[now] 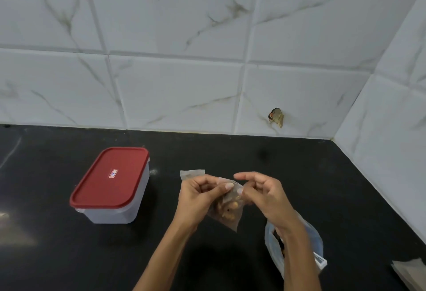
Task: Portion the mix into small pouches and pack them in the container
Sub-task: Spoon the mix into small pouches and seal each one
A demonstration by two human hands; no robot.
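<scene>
1. A person's left hand [198, 195] and right hand [262, 195] meet above a black countertop [57, 256], together holding a small clear pouch [227, 207] at its upper edge.
2. The left hand grips the pouch from its 9 o'clock side, thumb pressed across the top, fingers curled behind the plastic.
3. The right hand pinches the pouch's top from the 3 o'clock side with thumb and a bent finger; the forefinger points out toward 9 o'clock, free of the plastic.
4. The pouch hangs tilted, its lower corner toward 5 o'clock, with tan and brown pieces of mix [227, 208] gathered inside.
5. A second small pouch [191, 173] lies flat on the countertop at 11 o'clock from the hands, partly hidden by the left hand's fingers.
6. The container [115, 200], clear-walled with a red lid [110, 176] closed on it, stands at 9 o'clock from the hands, well apart from them.
7. A larger clear bag [313, 242] sits at 5 o'clock beneath the right wrist, its contents mostly hidden.
8. Flat brownish sheets [410, 272] show at the frame's 4 o'clock edge.
9. White marbled tiles [184, 83] back the countertop, with a small broken patch [276, 117] at 1 o'clock.
</scene>
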